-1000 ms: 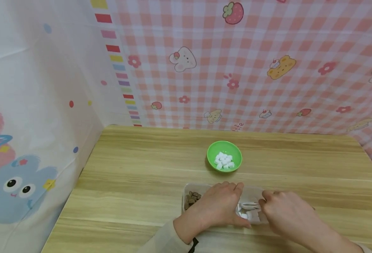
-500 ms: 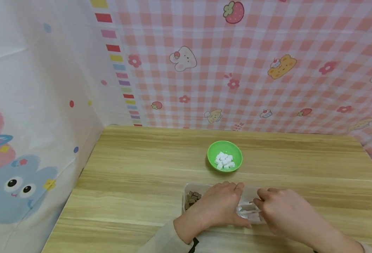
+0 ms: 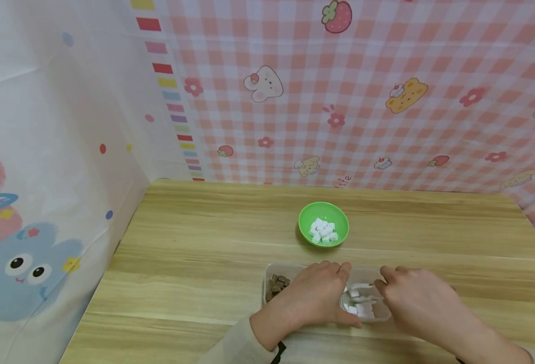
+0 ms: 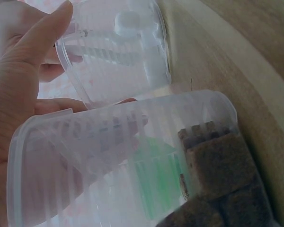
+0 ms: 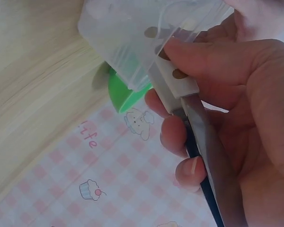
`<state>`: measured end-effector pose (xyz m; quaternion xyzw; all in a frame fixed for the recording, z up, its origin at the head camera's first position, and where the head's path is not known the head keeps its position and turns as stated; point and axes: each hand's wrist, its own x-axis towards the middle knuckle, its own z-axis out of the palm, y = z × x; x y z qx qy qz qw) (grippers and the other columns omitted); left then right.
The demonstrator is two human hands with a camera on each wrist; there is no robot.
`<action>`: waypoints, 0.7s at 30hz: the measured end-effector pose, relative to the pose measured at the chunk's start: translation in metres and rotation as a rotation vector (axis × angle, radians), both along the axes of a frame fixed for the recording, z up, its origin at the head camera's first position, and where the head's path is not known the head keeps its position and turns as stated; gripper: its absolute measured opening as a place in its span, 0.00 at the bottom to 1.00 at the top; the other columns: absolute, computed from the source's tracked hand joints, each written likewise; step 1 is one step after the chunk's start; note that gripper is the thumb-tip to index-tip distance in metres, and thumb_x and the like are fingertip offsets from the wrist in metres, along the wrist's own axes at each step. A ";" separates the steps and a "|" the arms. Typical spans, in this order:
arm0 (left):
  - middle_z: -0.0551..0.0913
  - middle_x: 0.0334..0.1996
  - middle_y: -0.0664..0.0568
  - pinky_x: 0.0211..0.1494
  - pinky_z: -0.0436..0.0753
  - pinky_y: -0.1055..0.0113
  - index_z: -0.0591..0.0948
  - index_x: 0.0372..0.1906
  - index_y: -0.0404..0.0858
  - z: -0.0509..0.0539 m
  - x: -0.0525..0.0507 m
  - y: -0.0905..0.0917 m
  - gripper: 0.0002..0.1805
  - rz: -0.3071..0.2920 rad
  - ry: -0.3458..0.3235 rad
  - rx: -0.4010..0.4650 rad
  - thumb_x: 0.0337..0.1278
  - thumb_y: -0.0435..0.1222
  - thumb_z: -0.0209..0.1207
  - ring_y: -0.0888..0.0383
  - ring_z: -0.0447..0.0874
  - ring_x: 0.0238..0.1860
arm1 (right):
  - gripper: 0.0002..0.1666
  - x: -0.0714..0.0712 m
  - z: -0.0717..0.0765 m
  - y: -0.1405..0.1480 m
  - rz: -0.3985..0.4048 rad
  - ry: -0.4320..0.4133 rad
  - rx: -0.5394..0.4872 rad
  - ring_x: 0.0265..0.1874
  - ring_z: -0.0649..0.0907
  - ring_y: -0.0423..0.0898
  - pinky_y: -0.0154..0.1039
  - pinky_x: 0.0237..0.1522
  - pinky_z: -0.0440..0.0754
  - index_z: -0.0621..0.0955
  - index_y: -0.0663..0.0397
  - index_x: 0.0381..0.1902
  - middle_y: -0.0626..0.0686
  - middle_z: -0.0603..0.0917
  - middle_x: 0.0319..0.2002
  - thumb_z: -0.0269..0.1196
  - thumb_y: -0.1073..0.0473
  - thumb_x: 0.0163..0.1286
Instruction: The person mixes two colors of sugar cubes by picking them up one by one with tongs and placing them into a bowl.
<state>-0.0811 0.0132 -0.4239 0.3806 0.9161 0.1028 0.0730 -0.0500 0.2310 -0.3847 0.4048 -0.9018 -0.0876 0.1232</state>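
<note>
My left hand [image 3: 310, 296] reaches across the clear plastic box of white cubes [image 3: 364, 310], its thumb at the near side. In the left wrist view it grips the rim of this box [image 4: 111, 71], and its other fingers pass behind a second clear box [image 4: 85, 189]. That one holds brown cubes [image 4: 222, 163]. My right hand [image 3: 419, 298] pinches a pair of tongs [image 5: 177, 80] with white ends and metal and dark arms. Inside the box the tong ends [image 3: 365, 299] stand apart near the white cubes; whether they touch one is unclear.
Behind the boxes, a green bowl [image 3: 309, 216] holds several white cubes [image 3: 323, 230]. The wooden table [image 3: 194, 263] meets a pink checked cloth [image 3: 294, 126] at its back edge. A white printed cloth [image 3: 44, 126] hangs on the left.
My right hand dipped slightly left, then drew back right, and the tong ends have spread apart inside the box. My left hand, the boxes and the bowl stay put.
</note>
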 end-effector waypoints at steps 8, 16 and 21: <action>0.85 0.51 0.54 0.56 0.82 0.67 0.75 0.69 0.36 0.000 0.000 0.000 0.56 -0.002 0.001 0.007 0.43 0.71 0.71 0.60 0.83 0.50 | 0.16 -0.001 -0.003 -0.002 0.007 0.040 -0.013 0.14 0.68 0.45 0.38 0.11 0.64 0.75 0.53 0.18 0.47 0.67 0.19 0.72 0.66 0.33; 0.85 0.52 0.54 0.57 0.81 0.67 0.75 0.70 0.36 0.001 0.001 -0.001 0.56 0.000 -0.006 0.009 0.44 0.71 0.71 0.60 0.83 0.50 | 0.17 -0.001 -0.007 -0.005 -0.019 0.046 -0.005 0.13 0.69 0.46 0.38 0.12 0.65 0.75 0.54 0.17 0.48 0.68 0.19 0.74 0.66 0.33; 0.85 0.51 0.55 0.56 0.81 0.68 0.75 0.69 0.37 0.001 0.001 -0.001 0.55 -0.004 0.000 0.007 0.44 0.71 0.72 0.60 0.82 0.50 | 0.16 -0.002 -0.006 -0.003 -0.006 0.033 0.004 0.14 0.69 0.44 0.38 0.12 0.66 0.76 0.55 0.18 0.47 0.68 0.19 0.74 0.68 0.33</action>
